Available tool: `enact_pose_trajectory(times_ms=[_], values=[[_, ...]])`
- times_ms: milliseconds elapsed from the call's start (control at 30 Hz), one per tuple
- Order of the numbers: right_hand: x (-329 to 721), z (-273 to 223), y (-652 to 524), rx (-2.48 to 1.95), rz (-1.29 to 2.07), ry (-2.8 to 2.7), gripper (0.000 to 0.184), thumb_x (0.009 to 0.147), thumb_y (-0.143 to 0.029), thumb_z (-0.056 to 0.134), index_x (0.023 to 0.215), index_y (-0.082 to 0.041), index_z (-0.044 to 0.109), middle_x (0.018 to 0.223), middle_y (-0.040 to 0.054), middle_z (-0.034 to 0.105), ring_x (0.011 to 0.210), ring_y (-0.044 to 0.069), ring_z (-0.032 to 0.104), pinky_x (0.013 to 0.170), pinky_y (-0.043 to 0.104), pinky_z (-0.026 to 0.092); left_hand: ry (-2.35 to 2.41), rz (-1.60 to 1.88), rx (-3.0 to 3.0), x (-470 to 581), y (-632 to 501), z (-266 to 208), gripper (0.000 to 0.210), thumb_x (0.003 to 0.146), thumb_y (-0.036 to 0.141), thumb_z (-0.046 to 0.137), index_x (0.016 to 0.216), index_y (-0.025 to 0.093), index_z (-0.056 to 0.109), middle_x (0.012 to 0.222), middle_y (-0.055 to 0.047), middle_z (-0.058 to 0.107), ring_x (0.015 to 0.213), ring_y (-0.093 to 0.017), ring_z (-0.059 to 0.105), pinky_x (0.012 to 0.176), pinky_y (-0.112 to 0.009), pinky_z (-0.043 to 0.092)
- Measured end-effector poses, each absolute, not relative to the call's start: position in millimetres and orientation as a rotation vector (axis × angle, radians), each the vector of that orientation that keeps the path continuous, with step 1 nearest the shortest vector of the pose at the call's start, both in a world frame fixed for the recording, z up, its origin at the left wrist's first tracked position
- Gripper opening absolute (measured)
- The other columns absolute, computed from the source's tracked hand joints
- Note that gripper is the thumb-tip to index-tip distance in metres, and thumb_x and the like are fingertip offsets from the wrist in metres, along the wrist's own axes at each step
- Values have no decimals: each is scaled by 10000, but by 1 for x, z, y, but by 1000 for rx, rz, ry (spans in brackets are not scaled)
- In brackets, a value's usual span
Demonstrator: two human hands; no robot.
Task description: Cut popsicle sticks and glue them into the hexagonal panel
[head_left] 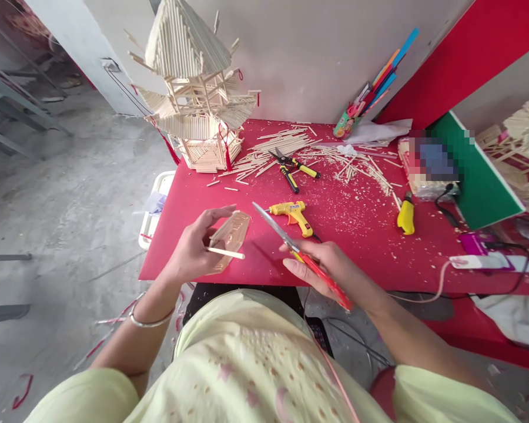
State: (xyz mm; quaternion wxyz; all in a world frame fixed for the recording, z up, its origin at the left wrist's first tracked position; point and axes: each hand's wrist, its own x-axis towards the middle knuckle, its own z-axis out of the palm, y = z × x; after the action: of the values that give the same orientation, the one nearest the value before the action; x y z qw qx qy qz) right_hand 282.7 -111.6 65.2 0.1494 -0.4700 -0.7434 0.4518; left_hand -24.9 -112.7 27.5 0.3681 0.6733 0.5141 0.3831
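Observation:
My left hand (195, 247) grips a thin wooden stick (227, 252) whose pale end points right. Behind that stick, close to the same fingers, is a flat panel of glued sticks (234, 235); whether the hand grips it too is partly hidden. In my right hand (320, 267) are scissors (286, 238) with red handles, their blades together and pointing up and left towards the panel. A yellow glue gun (293, 216) lies on the red table (255, 264) just beyond the scissors. The blade tips and the stick are apart.
A pagoda model of sticks (198, 100) stands at the back left. Yellow-black pliers (293, 168) rest by loose sticks (282, 144) and scattered chips. A yellow-handled cutter (406, 216), a green board (476, 176), a pen cup (346, 122) and a power strip (476, 262) are on the right.

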Motion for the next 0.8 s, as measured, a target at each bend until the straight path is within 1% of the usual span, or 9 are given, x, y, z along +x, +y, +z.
enact_pose_trajectory(times_ms=[67, 133, 200, 267, 367, 433, 533, 667, 800], values=[[287, 64, -106, -1374, 781, -2332, 524, 991, -618, 618, 1237, -167, 724, 712, 22, 654, 638, 172, 593, 636, 292, 409, 1313, 962, 1781, -33, -106, 28, 449, 808, 181, 654, 1257, 186, 674, 1570, -181, 554, 690, -87, 626, 545, -221, 460], [291, 61, -98, -1358, 343, -2443, 544, 1002, -596, 611, 1308, -156, 704, 821, 69, 716, 738, 204, 640, 680, 304, 399, 1322, 944, 1869, -38, -101, 30, 372, 816, 199, 660, 1181, 176, 727, 1538, -174, 574, 733, -105, 641, 563, -232, 464], [294, 60, -91, -1334, 57, -2518, 539, 1015, -582, 594, 1340, -164, 697, 913, 94, 746, 834, 226, 664, 707, 309, 388, 1356, 935, 1954, -41, -98, 32, 333, 823, 214, 649, 1136, 172, 754, 1411, -158, 658, 822, -151, 679, 618, -248, 493], [296, 63, -86, -1330, -143, -2561, 512, 1024, -572, 575, 1333, -187, 711, 938, 94, 751, 860, 230, 662, 694, 316, 362, 1382, 924, 2008, -42, -97, 34, 311, 828, 210, 624, 1103, 167, 762, 1277, -136, 718, 903, -188, 705, 703, -268, 528], [299, 73, -82, -1321, -341, -2607, 479, 1029, -555, 551, 1326, -224, 728, 874, 77, 728, 810, 221, 633, 650, 331, 303, 1362, 918, 2035, -42, -97, 34, 323, 841, 195, 586, 1107, 160, 767, 1241, -126, 738, 963, -204, 723, 818, -291, 561], [302, 80, -80, -1297, -410, -2644, 456, 1025, -531, 552, 1323, -237, 734, 848, 72, 715, 793, 216, 617, 642, 336, 280, 1354, 923, 2033, -43, -96, 32, 352, 846, 206, 590, 1145, 163, 770, 1283, -127, 737, 989, -213, 734, 850, -294, 575], [304, 91, -77, -1228, -466, -2712, 437, 1013, -505, 567, 1331, -255, 731, 880, 73, 729, 807, 214, 613, 651, 340, 272, 1339, 905, 2024, -44, -91, 30, 405, 841, 233, 614, 1210, 177, 773, 1346, -125, 733, 1006, -228, 749, 867, -298, 591], [304, 103, -75, -1167, -576, -2775, 439, 1018, -528, 560, 1295, -245, 749, 822, 66, 714, 781, 213, 606, 649, 349, 256, 1293, 897, 2067, -42, -85, 29, 411, 844, 221, 622, 1221, 179, 780, 1284, -115, 765, 995, -228, 754, 826, -271, 580], [302, 110, -76, -1156, -607, -2841, 430, 1032, -510, 552, 1288, -230, 753, 791, 64, 710, 769, 209, 607, 646, 347, 254, 1287, 865, 2087, -38, -83, 32, 381, 861, 202, 593, 1189, 167, 785, 1117, -85, 801, 865, -181, 736, 726, -231, 535]])
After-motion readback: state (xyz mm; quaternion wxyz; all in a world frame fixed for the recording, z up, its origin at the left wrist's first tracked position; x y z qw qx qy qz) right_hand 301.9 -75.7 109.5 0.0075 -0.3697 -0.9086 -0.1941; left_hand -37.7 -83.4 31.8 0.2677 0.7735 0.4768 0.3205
